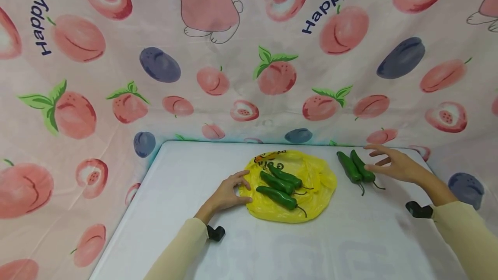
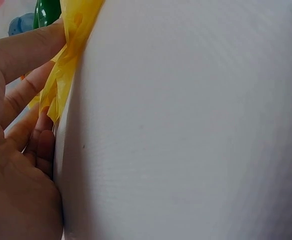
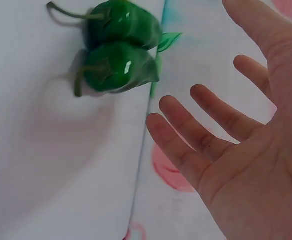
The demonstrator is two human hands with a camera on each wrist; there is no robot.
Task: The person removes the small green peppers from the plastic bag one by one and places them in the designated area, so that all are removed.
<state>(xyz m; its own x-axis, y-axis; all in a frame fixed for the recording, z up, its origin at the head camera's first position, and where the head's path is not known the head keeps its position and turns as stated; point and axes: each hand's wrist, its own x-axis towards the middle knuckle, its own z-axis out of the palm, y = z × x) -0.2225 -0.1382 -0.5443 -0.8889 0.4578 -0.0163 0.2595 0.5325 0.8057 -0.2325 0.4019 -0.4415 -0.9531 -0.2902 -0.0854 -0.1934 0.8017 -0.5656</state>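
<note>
A crumpled yellow plastic bag point(image 1: 268, 214) lies spread on the table, with three green peppers on it: a front one point(image 1: 277, 197), a middle one point(image 1: 277, 182) and a back one point(image 1: 285, 175). At the bag's left edge is my left hand point(image 1: 227, 191), thumb and fingers apart, touching the plastic; its wrist view shows the yellow film point(image 2: 68, 65) against the fingers. Two more green peppers, a left one point(image 1: 349, 167) and a right one point(image 1: 362, 167), lie side by side to the right of the bag. Beside them my right hand point(image 1: 400, 167) hovers with spread fingers, holding nothing.
The white table point(image 1: 311, 254) ends at the back against a hanging fruit-print cloth point(image 1: 233, 59), which also covers both sides. A black wrist device point(image 1: 216, 233) sits under the left wrist, another black device point(image 1: 419, 210) by the right.
</note>
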